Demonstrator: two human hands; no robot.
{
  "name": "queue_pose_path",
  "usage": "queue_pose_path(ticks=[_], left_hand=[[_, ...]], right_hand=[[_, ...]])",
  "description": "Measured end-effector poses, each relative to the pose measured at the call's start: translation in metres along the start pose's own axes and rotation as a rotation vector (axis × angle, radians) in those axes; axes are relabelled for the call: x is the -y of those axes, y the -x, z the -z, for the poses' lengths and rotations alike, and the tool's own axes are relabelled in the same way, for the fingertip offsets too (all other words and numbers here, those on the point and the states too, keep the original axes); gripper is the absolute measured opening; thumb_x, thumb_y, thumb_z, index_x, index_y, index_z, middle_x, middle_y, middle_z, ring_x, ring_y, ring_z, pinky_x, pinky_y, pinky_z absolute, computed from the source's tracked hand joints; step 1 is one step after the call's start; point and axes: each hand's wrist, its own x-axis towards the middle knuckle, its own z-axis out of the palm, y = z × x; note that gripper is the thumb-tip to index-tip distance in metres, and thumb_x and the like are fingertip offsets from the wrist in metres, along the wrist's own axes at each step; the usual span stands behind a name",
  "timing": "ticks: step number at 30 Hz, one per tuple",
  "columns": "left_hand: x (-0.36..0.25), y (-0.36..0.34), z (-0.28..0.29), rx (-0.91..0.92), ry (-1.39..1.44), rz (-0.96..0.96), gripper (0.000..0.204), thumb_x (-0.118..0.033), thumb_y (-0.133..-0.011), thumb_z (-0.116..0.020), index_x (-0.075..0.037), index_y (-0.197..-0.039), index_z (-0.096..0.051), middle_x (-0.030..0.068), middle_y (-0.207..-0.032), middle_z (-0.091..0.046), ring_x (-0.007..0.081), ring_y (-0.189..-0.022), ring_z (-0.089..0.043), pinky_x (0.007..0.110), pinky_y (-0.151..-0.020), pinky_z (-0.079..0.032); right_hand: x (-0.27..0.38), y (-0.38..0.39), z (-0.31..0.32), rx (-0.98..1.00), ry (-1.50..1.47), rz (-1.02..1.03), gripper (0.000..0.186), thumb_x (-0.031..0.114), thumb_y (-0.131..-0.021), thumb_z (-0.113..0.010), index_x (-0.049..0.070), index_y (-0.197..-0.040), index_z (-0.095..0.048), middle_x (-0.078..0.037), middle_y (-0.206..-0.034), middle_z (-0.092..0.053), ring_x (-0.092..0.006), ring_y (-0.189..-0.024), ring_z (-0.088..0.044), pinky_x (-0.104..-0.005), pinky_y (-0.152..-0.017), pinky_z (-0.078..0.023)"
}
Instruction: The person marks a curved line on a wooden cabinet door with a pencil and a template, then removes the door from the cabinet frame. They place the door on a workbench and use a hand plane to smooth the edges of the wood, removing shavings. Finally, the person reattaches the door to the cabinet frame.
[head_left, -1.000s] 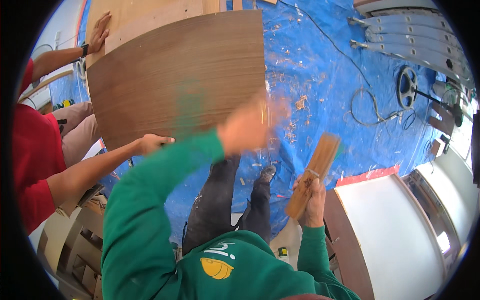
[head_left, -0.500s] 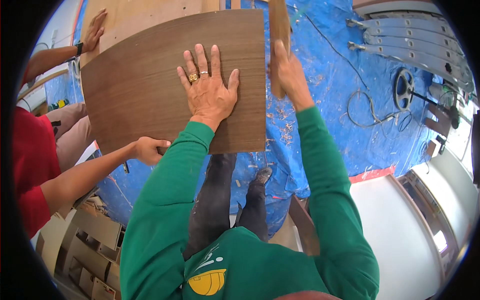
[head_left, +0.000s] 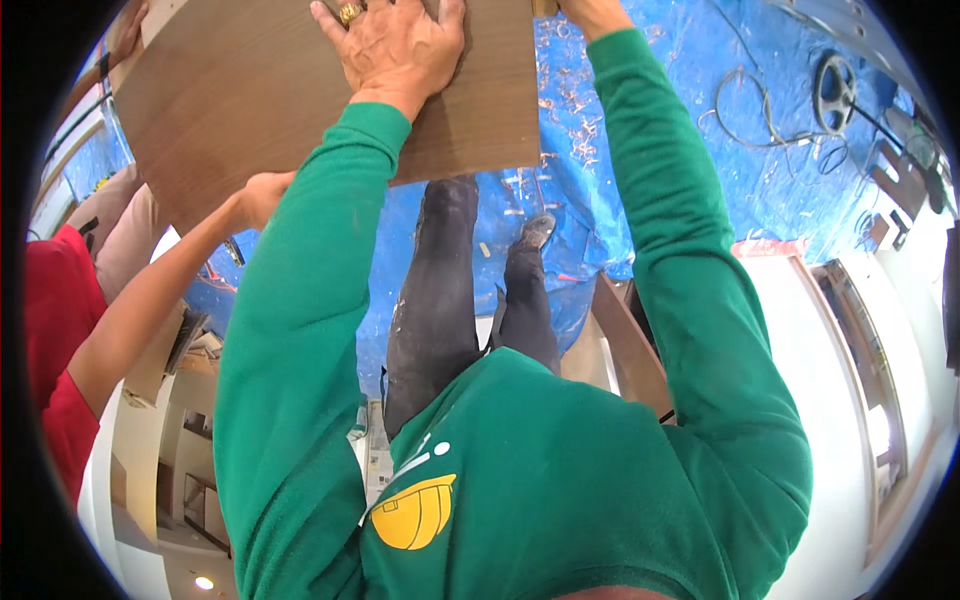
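Observation:
A brown wood-grain board (head_left: 250,100) with a curved outer edge fills the upper left and middle. My left hand (head_left: 400,50) lies flat on its face, fingers spread, with a gold ring showing; the fingertips run past the top edge. At the board's right edge, my right hand (head_left: 596,14) is mostly cut off by the top of the view. A sliver of a long wooden block (head_left: 545,7) shows beside it, in its grip. A co-worker's hand (head_left: 264,198) holds the board's lower edge; that person's other hand (head_left: 128,25) is at the upper left.
Blue plastic sheeting (head_left: 660,130) covers the floor, with curled wood shavings (head_left: 570,100) scattered on it. A grey wheel-shaped part (head_left: 833,92) and a dark cable (head_left: 745,120) lie at right. Cabinet pieces (head_left: 185,430) stand lower left; a white panel (head_left: 800,370) is lower right.
The view has shifted, so the board and both hands sit higher in it. My right hand, earlier visible gripping the wooden block, is now largely out of frame. My left hand stays flat on the board.

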Motion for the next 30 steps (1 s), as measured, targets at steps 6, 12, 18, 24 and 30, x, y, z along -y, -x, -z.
queue_pose_path(ticks=[6, 12, 18, 24, 30], left_hand=[[0.004, 0.001, -0.005, -0.071, -0.049, -0.016, 0.077, -0.051, -0.106, -0.052, -0.008, -0.168, -0.035, 0.0248, -0.175, -0.026, 0.0477, -0.162, -0.019, 0.063, -0.13, -0.011], [0.011, 0.001, -0.001, -0.073, -0.085, 0.006, 0.076, -0.051, -0.107, -0.051, -0.009, -0.168, -0.035, 0.0241, -0.175, -0.027, 0.0467, -0.162, -0.019, 0.062, -0.131, -0.011], [0.006, 0.003, -0.003, -0.058, -0.069, -0.001, 0.076, -0.053, -0.107, -0.05, -0.01, -0.168, -0.036, 0.0226, -0.175, -0.027, 0.0447, -0.163, -0.019, 0.061, -0.131, -0.012], [0.008, 0.004, -0.007, -0.084, -0.041, 0.004, 0.075, -0.054, -0.107, -0.05, -0.012, -0.168, -0.037, 0.0219, -0.175, -0.029, 0.0444, -0.162, -0.02, 0.061, -0.131, -0.012], [0.011, 0.005, -0.007, -0.121, -0.117, -0.022, 0.076, -0.054, -0.107, -0.05, -0.01, -0.167, -0.038, 0.0248, -0.173, -0.03, 0.0464, -0.161, -0.023, 0.063, -0.13, -0.015]], right_hand=[[-0.043, 0.12, -0.009, -0.057, 0.084, 0.009, 0.087, 0.067, -0.109, -0.034, -0.013, -0.127, -0.063, -0.041, -0.112, -0.067, -0.053, -0.112, -0.063, -0.0504, -0.097, -0.049], [-0.062, 0.245, -0.007, 0.047, 0.017, -0.26, 0.081, 0.068, -0.107, -0.044, -0.012, -0.116, -0.056, -0.036, -0.093, -0.07, -0.0549, -0.089, -0.068, -0.0575, -0.078, -0.051], [-0.085, 0.345, -0.01, 0.003, -0.249, -0.455, 0.065, 0.059, -0.11, -0.05, -0.004, -0.122, -0.057, -0.013, -0.085, -0.067, -0.0209, -0.075, -0.067, -0.0381, -0.069, -0.055], [-0.088, 0.359, 0.007, -0.008, -0.552, -0.568, 0.07, 0.067, -0.106, -0.054, 0.0, -0.127, -0.059, -0.007, -0.095, -0.063, -0.0153, -0.079, -0.064, -0.0325, -0.071, -0.057], [-0.089, 0.413, 0.038, -0.004, -0.555, -0.753, 0.07, 0.067, -0.108, -0.05, 0.0, -0.122, -0.062, -0.007, -0.094, -0.064, -0.015, -0.079, -0.065, -0.0321, -0.07, -0.058]])
